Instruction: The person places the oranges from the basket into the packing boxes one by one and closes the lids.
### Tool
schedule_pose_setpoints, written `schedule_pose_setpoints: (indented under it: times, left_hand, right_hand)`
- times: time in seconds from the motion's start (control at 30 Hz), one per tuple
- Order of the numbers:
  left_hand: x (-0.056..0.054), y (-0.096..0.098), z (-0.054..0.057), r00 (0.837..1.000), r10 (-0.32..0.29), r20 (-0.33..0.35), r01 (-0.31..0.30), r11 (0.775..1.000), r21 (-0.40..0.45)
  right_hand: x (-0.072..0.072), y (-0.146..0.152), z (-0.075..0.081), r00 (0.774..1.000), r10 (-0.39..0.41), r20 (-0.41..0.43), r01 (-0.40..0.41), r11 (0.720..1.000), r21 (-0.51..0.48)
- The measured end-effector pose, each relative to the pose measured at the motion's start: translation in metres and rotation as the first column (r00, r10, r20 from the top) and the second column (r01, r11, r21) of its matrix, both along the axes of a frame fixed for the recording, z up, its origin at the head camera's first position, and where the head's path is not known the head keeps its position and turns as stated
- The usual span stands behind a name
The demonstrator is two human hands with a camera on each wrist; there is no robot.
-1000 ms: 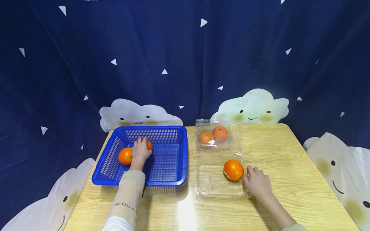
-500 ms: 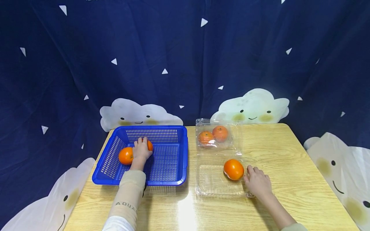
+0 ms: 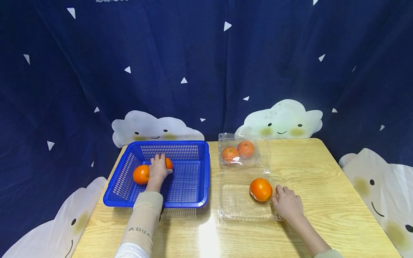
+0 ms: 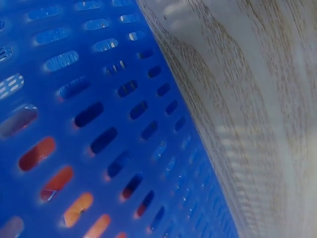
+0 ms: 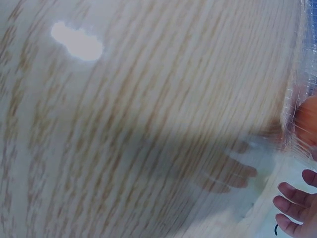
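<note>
Inside the blue basket, my left hand has its fingers curled over an orange, which is partly hidden by the hand. Another orange lies just left of that hand. Patches of orange fruit show through the slots of the basket wall in the left wrist view. My right hand rests with loosely bent fingers at the right edge of a clear plastic clamshell box. A single orange sits in the box's right part, close to the fingertips.
Two more oranges show through the box's raised clear lid at the back. Everything stands on a wooden table, with a dark blue cloud-print curtain right behind its far edge.
My left hand has shifted slightly to the right with the orange under it. The right hand, the clamshell box and its orange have stayed in place.
</note>
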State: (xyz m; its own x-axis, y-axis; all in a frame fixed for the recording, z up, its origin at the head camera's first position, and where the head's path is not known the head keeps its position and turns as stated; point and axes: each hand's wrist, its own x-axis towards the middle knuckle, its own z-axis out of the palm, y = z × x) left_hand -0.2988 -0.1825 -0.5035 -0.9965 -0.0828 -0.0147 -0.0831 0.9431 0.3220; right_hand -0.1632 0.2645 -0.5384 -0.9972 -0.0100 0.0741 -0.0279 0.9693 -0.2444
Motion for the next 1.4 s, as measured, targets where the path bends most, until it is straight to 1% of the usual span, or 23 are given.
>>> schedule_pose_setpoints:
  times: [0.13,0.23,0.47,0.67,0.83,1.03,1.17,1.33,1.4]
  left_hand:
    - [0.001,0.003,0.002,1.0,-0.001,0.01,0.001,1.0,0.0]
    - [0.001,0.005,0.002,1.0,-0.012,0.002,0.012,1.0,0.003]
    - [0.004,0.018,0.006,0.995,-0.064,-0.071,0.067,0.997,0.032]
    - [0.007,0.031,0.014,0.989,-0.098,-0.11,0.105,0.993,0.053]
    - [0.01,0.039,0.021,0.98,-0.132,-0.147,0.14,0.989,0.049]
    - [0.013,0.05,0.026,0.958,-0.174,-0.228,0.191,0.98,0.054]
    - [0.016,0.056,0.028,0.937,-0.197,-0.288,0.219,0.975,0.046]
    - [0.022,0.064,0.033,0.905,-0.223,-0.361,0.257,0.965,0.046]
    - [0.024,0.067,0.036,0.896,-0.232,-0.38,0.269,0.962,0.047]
  right_hand:
    - [0.0,0.0,0.0,1.0,-0.001,-0.002,0.001,1.0,0.007]
    - [0.0,0.0,0.0,1.0,0.001,-0.003,-0.001,1.0,0.012]
    - [0.0,0.0,0.001,1.0,0.001,-0.007,-0.001,1.0,0.014]
    - [0.0,0.001,0.0,1.0,0.001,-0.007,-0.001,1.0,0.014]
    - [0.0,0.0,0.0,1.0,0.005,-0.007,-0.005,1.0,0.015]
    - [0.0,0.001,0.0,1.0,0.002,-0.006,-0.002,1.0,0.01]
    - [0.0,0.0,0.0,1.0,0.0,-0.002,0.0,1.0,0.008]
    - [0.0,0.0,0.0,1.0,0.0,0.001,0.0,1.0,0.004]
    - [0.0,0.0,0.001,1.0,-0.001,0.003,0.001,1.0,0.004]
